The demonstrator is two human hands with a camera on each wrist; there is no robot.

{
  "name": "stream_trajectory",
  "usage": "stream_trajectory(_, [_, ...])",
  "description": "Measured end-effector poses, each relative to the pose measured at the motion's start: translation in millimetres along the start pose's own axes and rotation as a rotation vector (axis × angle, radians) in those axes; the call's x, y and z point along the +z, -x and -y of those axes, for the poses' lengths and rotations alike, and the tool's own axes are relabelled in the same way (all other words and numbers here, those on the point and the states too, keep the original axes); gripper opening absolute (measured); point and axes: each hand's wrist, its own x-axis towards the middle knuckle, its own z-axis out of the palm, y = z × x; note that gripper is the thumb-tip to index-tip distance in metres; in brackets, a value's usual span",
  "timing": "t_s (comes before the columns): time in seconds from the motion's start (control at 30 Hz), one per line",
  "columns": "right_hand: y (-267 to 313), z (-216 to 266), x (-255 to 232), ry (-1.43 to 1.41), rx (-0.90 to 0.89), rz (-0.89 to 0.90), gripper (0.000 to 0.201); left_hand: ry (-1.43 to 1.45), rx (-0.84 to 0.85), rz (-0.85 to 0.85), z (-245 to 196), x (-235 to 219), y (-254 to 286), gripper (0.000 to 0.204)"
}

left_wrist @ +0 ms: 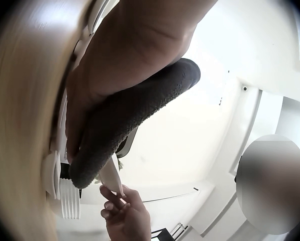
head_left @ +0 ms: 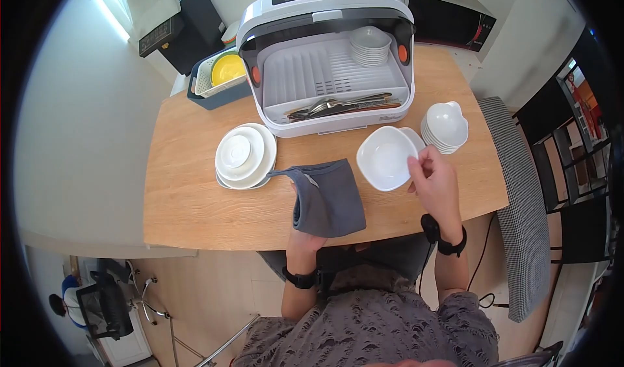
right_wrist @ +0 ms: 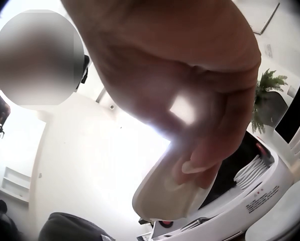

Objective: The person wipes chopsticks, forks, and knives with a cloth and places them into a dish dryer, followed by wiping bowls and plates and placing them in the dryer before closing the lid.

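A white squarish bowl (head_left: 385,162) is held up over the right front of the wooden table, tilted with its inside toward the head camera. My right hand (head_left: 437,182) pinches its right rim between thumb and fingers, as the right wrist view also shows on the bowl (right_wrist: 162,193). A folded dark grey cloth (head_left: 333,201) drapes over my left hand (head_left: 304,240), which grips it from below, left of the bowl. In the left wrist view the cloth (left_wrist: 135,110) appears thick and fuzzy under the hand. Most left fingers are hidden by it.
A white dish cabinet (head_left: 335,130) with raised lid holds small stacked bowls (head_left: 370,45) and cutlery (head_left: 338,105). Stacked white bowls (head_left: 446,125) stand right, near another white dish (head_left: 413,137). Stacked plates (head_left: 246,156) sit left. Behind them, a blue basket (head_left: 224,98) contains a yellow bowl (head_left: 227,69).
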Motion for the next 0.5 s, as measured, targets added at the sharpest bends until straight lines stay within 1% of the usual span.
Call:
stream_trajectory(0.03, [6.4,5.1,8.2,-0.004,-0.045,0.01,0.016,-0.005,0.014,0.011,3.8,2.0,-0.6,0.053])
stream_trajectory(0.07, [11.1,7.1,18.8,0.041,-0.139,0.011,0.015,-0.01,0.028,0.023,7.6,3.9,-1.3,0.05])
stream_trajectory(0.1, [15.7,7.3,30.5,0.086,-0.233,0.013,0.015,-0.068,0.044,-0.074,12.3,11.9,-0.6,0.046])
stream_trajectory(0.13, [21.9,8.4,39.7,0.135,-0.256,0.022,0.02,-0.127,0.061,-0.171,15.5,20.4,0.4,0.043])
stream_trajectory(0.23, [30.9,5.4,55.0,0.363,-0.427,0.01,0.034,-0.513,-0.061,-0.372,11.8,48.7,-12.8,0.045])
stream_trajectory(0.27, [32.2,9.5,54.7,0.375,-0.431,0.045,0.038,-0.509,-0.069,-0.382,10.0,57.0,-13.2,0.052])
stream_trajectory(0.37, [25.0,8.8,56.6,0.382,-0.455,0.146,0.035,-0.609,0.035,-0.388,15.8,52.2,-14.9,0.055])
stream_trajectory(0.47, [15.9,23.6,40.8,0.399,-0.49,0.306,0.036,-0.714,0.041,-0.363,16.9,43.2,-13.0,0.054])
stream_trajectory(0.5, [11.5,24.9,35.7,0.4,-0.504,0.376,0.037,-0.757,0.017,-0.354,17.1,43.1,-11.7,0.052])
